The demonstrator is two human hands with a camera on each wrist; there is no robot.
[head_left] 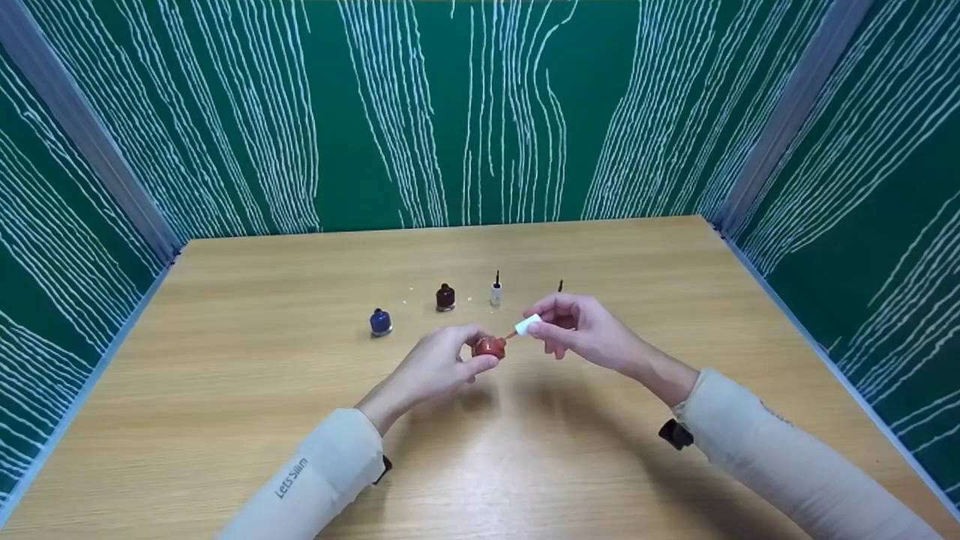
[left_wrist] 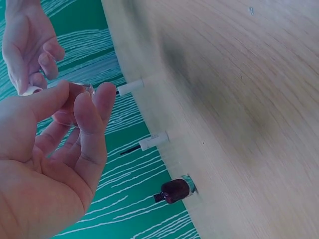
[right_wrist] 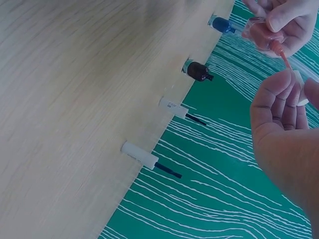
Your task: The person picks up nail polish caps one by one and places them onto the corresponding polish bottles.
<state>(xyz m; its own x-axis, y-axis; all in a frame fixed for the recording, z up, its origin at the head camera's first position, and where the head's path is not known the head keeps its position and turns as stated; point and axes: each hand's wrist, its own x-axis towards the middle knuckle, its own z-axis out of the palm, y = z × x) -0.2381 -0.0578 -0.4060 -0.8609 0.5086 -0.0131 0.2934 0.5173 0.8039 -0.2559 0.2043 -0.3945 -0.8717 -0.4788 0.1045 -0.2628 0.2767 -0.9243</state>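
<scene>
Tilted toward the right, an orange-red nail polish bottle is held between the thumb and fingers of my left hand, above the wooden table. My right hand pinches a white brush cap by its sides. From the cap a thin orange-coated brush stem runs down to the bottle's neck, its tip hidden there. In the left wrist view my fingers cover part of the bottle.
Behind my hands stand an uncapped blue polish bottle and an uncapped dark one. Two white caps stand brush-up: one near the dark bottle, another farther right, mostly behind my right hand in the head view. Green walls enclose the table.
</scene>
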